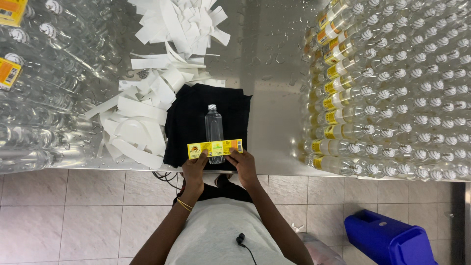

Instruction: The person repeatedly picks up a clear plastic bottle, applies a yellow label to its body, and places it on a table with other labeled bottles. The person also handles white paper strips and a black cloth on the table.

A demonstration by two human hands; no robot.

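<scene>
I am pinching a yellow label (pixel 215 148) in both grips, left hand (pixel 195 167) and right hand (pixel 242 164) clamped at its ends. It is lying across a clear bottle (pixel 214 128) resting on a black cloth (pixel 189 122) on the table (pixel 272 59).

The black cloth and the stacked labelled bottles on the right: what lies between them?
In the head view, only bare, wet steel table lies between the black cloth and the labelled bottles.

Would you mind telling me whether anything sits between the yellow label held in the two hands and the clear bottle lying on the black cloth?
Nothing visible does. The yellow label already lies across the clear bottle, with the left hand and right hand pinching its ends.
</scene>
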